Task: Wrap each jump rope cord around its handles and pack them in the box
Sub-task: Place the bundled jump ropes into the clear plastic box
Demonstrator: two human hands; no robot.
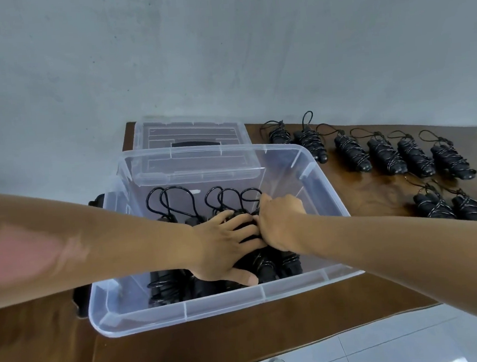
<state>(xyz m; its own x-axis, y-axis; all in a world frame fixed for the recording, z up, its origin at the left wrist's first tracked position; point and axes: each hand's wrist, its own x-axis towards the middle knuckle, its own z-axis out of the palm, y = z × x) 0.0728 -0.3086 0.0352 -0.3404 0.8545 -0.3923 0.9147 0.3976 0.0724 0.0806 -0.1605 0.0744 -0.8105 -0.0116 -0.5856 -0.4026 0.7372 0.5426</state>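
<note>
- Both my forearms are reaching into the clear box (221, 308).
- My left hand (225, 244) is spreading flat, pressing the packed ropes (262, 261).
- My right hand (281, 220) is curling, pinching one bundle's far end.
- Bundles are lying near-to-far; wrapped ropes (383, 152) are waiting far right, nearer my right hand.

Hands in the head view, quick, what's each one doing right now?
Left hand: open, fingers spread, pressing on the wrapped jump ropes in the box.
Right hand: fingers curled on a rope bundle; the exact grip is hidden.
</note>
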